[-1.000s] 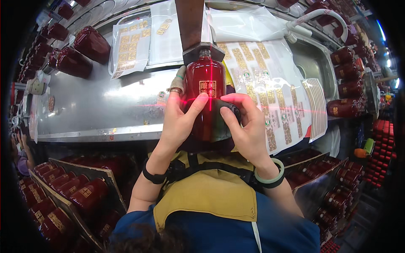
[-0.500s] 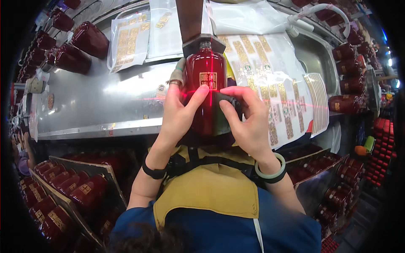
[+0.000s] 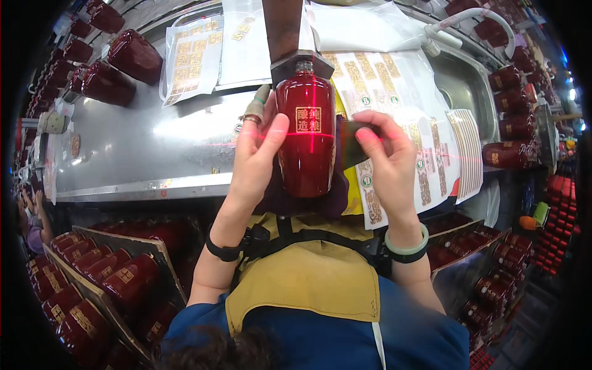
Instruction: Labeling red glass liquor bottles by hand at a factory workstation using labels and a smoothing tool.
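A dark red glass bottle lies with its neck pointing away from me, its gold square label facing up. Red light lines cross on the glass. My left hand cups the bottle's left side, thumb along its edge; a worn finger cover wraps one finger. To the right of the bottle, my right hand pinches a dark flat piece, perhaps a scraper, between thumb and fingers. The bottle's neck rests at a dark metal holder, and purple cloth shows under its base.
Clear sheets of gold stickers spread right of the bottle; another sticker sheet lies far left on the metal table. Red bottles stand at left, others fill racks below. A sink with a white hose is at right.
My right hand has moved right, off the bottle, taking the dark flat piece with it. My left thumb has slid left off the label toward the bottle's edge, uncovering the whole label.
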{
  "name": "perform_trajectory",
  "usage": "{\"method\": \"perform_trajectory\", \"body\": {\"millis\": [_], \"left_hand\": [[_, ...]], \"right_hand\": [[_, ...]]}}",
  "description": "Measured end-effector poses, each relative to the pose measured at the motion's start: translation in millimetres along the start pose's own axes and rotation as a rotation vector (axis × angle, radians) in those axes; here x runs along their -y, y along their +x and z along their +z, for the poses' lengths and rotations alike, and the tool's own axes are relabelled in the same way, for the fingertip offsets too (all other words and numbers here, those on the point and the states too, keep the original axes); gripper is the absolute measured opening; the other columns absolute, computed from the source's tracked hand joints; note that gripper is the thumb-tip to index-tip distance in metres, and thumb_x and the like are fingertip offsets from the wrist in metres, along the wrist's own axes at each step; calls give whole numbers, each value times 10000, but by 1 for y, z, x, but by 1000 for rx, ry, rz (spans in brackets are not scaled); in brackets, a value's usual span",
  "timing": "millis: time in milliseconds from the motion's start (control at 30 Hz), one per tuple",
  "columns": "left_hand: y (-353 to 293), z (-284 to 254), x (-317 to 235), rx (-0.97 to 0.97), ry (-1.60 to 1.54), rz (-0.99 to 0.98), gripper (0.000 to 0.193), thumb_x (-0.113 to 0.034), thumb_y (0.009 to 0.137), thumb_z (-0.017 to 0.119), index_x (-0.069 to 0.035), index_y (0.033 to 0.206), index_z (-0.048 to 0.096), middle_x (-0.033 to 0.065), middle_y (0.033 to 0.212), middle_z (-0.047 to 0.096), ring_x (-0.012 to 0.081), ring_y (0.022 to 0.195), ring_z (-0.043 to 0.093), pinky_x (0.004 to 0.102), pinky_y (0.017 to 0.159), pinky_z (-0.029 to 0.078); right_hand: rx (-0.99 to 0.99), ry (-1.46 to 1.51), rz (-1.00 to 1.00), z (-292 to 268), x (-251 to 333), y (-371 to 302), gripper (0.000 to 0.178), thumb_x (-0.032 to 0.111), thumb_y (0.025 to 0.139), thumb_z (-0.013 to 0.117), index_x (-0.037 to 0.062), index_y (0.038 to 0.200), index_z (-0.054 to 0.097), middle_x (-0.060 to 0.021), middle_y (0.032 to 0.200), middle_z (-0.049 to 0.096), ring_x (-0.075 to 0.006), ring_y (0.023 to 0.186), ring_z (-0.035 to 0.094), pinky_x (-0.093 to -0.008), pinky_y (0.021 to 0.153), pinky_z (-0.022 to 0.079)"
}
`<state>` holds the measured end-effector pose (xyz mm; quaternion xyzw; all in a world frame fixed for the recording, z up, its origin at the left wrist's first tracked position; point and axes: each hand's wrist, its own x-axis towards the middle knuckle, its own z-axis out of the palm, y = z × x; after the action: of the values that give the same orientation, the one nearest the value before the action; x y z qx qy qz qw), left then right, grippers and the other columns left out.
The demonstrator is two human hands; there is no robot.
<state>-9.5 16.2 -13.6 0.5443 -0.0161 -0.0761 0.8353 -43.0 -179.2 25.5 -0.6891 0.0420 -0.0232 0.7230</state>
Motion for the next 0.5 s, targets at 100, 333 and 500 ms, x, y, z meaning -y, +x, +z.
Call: {"method": "perform_trajectory", "body": {"millis": [100,333,500], "left_hand": [[2,-3,-3,-38,15,-40,623,-154,1069,536,51,1580,244,190,1580,389,231,1455,398,357,1201,323],[8,10,1,-45,15,-17,638,-68,1023,603,83,1550,278,192,1477,492,203,1324,523,333,1112,432],[9,11,0,-44,22,-4,629,-73,1027,599,83,1547,283,194,1474,494,207,1325,522,339,1110,435]], "right_hand": [[-18,-37,11,-3,-3,8,193,49,1006,624,-13,1187,645,-11,984,663,-43,873,578,-198,780,480],[29,63,154,20,-33,12,282,173,925,787,59,1041,556,75,767,512,-16,711,438,-191,613,377],[39,56,176,19,-36,13,299,169,919,793,57,1057,553,72,772,520,-18,709,445,-194,608,382]]}}
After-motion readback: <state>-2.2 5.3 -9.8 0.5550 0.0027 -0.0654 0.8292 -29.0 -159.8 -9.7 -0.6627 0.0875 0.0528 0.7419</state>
